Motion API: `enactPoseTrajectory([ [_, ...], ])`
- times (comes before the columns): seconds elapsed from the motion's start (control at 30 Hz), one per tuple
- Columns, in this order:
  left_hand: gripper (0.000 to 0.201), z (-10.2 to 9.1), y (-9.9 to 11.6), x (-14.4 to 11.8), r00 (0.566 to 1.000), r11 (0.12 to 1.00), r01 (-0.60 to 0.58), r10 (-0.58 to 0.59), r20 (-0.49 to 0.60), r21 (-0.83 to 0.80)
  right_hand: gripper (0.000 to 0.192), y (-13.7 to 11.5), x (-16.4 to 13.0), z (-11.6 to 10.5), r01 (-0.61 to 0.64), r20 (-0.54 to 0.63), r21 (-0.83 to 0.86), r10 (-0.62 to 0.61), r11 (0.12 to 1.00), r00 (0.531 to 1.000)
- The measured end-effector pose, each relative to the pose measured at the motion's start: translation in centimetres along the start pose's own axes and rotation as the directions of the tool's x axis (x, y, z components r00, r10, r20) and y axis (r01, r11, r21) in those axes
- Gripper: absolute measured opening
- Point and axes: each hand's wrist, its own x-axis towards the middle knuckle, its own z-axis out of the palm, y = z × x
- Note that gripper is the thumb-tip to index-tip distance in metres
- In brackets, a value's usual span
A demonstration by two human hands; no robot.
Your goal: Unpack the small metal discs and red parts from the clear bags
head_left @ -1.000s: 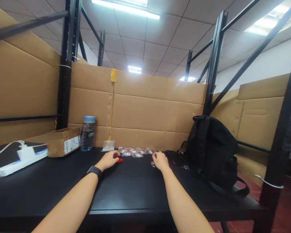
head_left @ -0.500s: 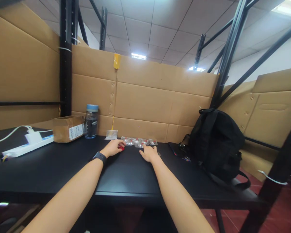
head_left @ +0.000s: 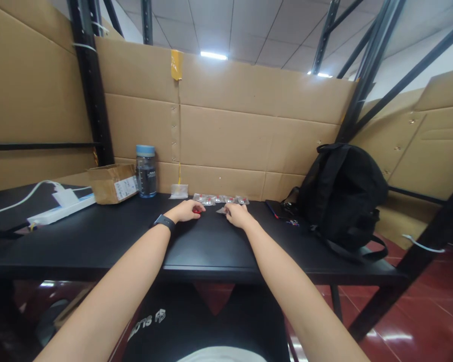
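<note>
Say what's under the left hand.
Part of a red item shows at the fingertip end of the left hand, with the table around; whatever the hand covers is hidden.

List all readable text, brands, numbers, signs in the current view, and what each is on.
"AQU" on the water bottle: small, ending unclear; finer print below unreadable.
White label on the cardboard box: print too small to read.
White lettering on the black clothing: askew, can't read it with certainty.
Small clear packets: no legible text.
</note>
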Motion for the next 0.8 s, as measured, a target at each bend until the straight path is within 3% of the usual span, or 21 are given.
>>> enactPoseTrajectory([
  [0.17,0.044,0.0,1.0,-0.2,0.997,0.996,-0.036,0.042,0.072,-0.083,0.02,0.1,-0.2,0.0,-0.012,-0.036,0.33,0.026,0.944,0.999],
  [0.33,0.041,0.4,2.4,-0.2,0.997,0.997,-0.047,0.043,-0.064,-0.061,0.018,1.5,0.0,-0.6,0.046,-0.116,0.58,0.026,0.814,0.993],
  [0.43,0.04,0.7,3.2,-0.2,0.991,0.991,-0.085,0.073,-0.109,-0.103,0.014,1.9,-0.1,-0.6,0.024,-0.08,0.647,0.036,0.762,0.996],
  [0.53,0.04,0.9,4.4,-0.4,0.986,0.982,-0.155,0.146,-0.084,-0.106,0.026,2.0,-0.2,-0.3,-0.013,-0.007,0.701,0.026,0.713,1.0],
  [0.7,0.039,1.2,6.8,-0.8,0.969,0.97,-0.236,0.239,0.066,-0.055,0.049,2.0,-0.5,-0.5,-0.01,0.113,0.666,-0.088,0.746,0.99],
  [0.8,0.044,1.6,7.4,-0.8,0.96,0.953,-0.26,0.273,0.07,-0.153,0.06,1.7,-1.0,-1.1,-0.005,0.195,0.632,-0.153,0.775,0.969],
])
